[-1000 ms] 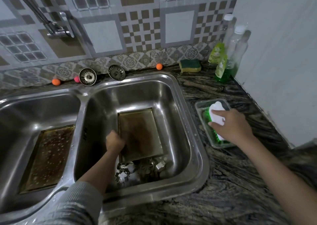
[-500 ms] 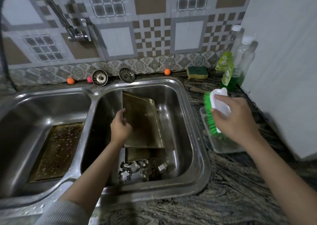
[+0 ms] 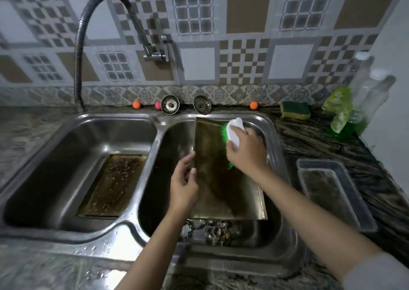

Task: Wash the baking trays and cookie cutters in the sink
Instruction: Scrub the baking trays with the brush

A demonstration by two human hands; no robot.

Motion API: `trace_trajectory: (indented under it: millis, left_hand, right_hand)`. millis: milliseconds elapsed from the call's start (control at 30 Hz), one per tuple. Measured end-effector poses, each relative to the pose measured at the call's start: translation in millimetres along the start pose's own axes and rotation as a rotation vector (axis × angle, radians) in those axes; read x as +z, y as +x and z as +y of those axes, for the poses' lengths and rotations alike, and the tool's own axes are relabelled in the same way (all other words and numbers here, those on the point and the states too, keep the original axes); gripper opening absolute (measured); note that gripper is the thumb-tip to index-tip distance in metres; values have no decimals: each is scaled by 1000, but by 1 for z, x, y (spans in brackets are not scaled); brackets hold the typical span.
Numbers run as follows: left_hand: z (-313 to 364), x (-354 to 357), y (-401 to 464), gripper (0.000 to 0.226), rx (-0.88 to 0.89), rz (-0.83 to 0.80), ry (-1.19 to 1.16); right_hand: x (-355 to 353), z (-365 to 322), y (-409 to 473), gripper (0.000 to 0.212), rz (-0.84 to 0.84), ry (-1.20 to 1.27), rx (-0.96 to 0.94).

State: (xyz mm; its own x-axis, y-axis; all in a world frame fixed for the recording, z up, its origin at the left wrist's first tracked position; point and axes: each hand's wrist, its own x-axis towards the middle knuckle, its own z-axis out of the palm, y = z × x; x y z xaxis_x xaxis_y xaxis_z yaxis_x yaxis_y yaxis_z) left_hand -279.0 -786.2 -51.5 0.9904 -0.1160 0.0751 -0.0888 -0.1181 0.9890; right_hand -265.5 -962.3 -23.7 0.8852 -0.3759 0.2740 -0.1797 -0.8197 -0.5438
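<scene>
Cookie cutters partly hidden beneath the raised baking tray; brush bristles mostly covered by right hand

Two bare forearms, bare left hand and right hand; light grey sleeve cuff on right arm at 5 o'clock, pushed up

Brush green-white; sponge yellow-green; wall tiles checkered.
</scene>
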Motion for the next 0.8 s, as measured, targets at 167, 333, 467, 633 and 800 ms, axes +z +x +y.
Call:
trace_trajectory:
  millis: [167, 333, 467, 633, 800]
  left_hand:
    - [3, -7, 20, 40, -54, 149, -70]
    - [0, -4, 22, 40, -11, 113, -66]
    - [3, -2, 42, 43, -13, 201, -85]
    - [-5, -14, 39, 39, -45, 158, -99]
    - [-2, 3, 37, 39, -68, 133, -131]
  right_hand:
    - [27, -32, -67, 50, -171, 113, -379]
    - [21, 0, 18, 48, -8, 23, -49]
    - [35, -30, -36, 50, -49, 127, -278]
    - [31, 14, 3, 48, -77, 68, -127]
    - [35, -34, -19, 49, -46, 47, -170]
